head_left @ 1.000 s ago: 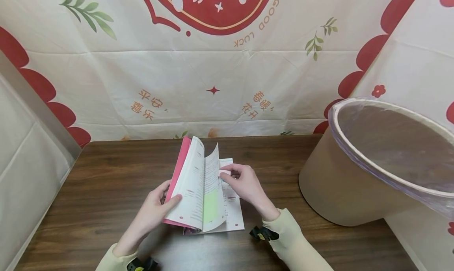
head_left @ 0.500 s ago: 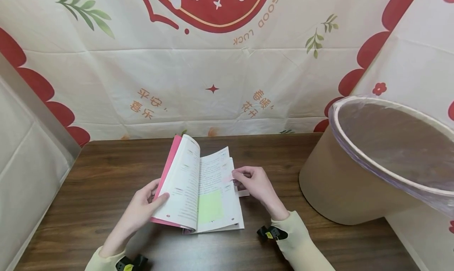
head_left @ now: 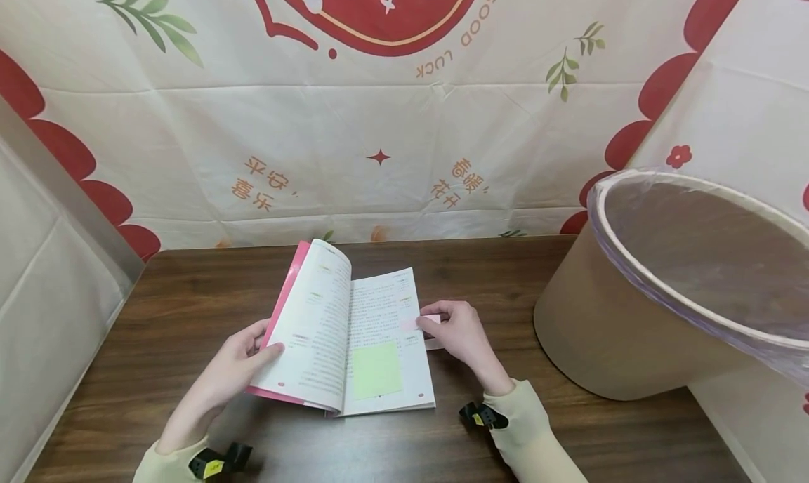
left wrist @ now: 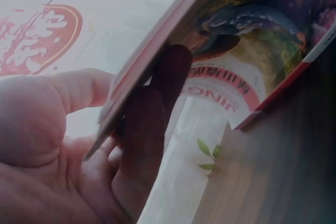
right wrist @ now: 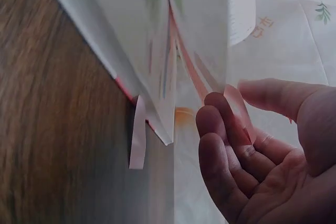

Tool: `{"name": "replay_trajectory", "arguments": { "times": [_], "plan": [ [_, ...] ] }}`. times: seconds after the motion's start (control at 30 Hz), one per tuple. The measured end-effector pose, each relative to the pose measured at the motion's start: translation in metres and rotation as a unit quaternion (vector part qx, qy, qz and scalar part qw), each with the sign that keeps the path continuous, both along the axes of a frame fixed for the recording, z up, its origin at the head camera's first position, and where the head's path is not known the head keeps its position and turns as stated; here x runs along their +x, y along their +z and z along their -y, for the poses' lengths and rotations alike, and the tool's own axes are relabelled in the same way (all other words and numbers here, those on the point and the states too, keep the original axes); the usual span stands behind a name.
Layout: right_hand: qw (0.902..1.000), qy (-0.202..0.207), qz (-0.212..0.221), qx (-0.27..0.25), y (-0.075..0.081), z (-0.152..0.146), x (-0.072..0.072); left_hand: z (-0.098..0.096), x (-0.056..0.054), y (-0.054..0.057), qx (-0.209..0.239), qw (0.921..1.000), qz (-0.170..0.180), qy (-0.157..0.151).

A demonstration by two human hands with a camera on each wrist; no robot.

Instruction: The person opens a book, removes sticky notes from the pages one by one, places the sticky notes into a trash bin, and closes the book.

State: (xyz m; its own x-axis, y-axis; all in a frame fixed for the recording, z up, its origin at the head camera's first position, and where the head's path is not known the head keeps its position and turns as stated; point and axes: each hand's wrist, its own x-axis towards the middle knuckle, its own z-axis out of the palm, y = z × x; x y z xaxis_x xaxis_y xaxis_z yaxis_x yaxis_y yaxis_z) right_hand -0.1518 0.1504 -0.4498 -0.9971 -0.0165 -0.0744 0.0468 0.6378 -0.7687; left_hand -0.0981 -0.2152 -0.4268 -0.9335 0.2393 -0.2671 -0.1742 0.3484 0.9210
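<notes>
A book (head_left: pixel 310 328) with a pink cover lies open on the table, its left part raised at a slant. My left hand (head_left: pixel 230 364) grips that raised part, thumb over the printed page and fingers behind the cover. The left wrist view shows the colourful outer cover (left wrist: pixel 252 30) beyond the fingers. At the right page's outer edge, my right hand (head_left: pixel 460 334) pinches a pink sticky tab (right wrist: pixel 239 115) between thumb and fingers. A pale green sticky note (head_left: pixel 377 371) is on the right page's lower half. Lower down, another pale pink tab (right wrist: pixel 138 137) sticks out from the book's edge.
A large beige bin (head_left: pixel 613 328) lined with clear plastic stands at the right. Behind the brown wooden table (head_left: pixel 196 293) hangs a white printed cloth (head_left: pixel 316 139) with red decorations. A strapped black device (head_left: pixel 483 416) sits at the right wrist.
The left hand has drawn the pages and cover leftward, so the book is spread wider. A lifted page has come down on the right, and the right hand has moved right and slightly down.
</notes>
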Motion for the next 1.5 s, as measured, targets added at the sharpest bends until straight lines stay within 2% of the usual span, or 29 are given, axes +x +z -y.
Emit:
{"name": "replay_trajectory", "arguments": {
  "times": [0.2, 0.57, 0.77, 0.97, 1.33, 1.5],
  "plan": [
    [0.9994, 0.001, 0.002, 0.034, -0.003, 0.003, 0.000, 0.008, -0.001, -0.001, -0.013, 0.9998, 0.016, 0.000],
    [0.9981, 0.001, 0.019, 0.059, -0.003, 0.004, 0.004, 0.014, -0.003, -0.005, -0.016, 0.9993, 0.033, -0.006],
    [0.9976, 0.000, 0.014, 0.067, -0.005, 0.004, 0.005, 0.019, -0.005, -0.005, -0.006, 0.9986, 0.039, -0.034],
    [0.9970, 0.010, 0.010, 0.076, -0.008, 0.005, 0.005, 0.029, -0.007, -0.012, 0.011, 0.9962, 0.046, -0.073],
    [0.9952, 0.016, -0.004, 0.096, -0.012, 0.003, 0.005, 0.035, -0.009, -0.021, 0.018, 0.9927, 0.082, -0.087],
    [0.9943, 0.022, -0.014, 0.104, -0.012, 0.000, 0.005, 0.033, -0.009, -0.021, 0.019, 0.9930, 0.079, -0.085]
  ]
}}
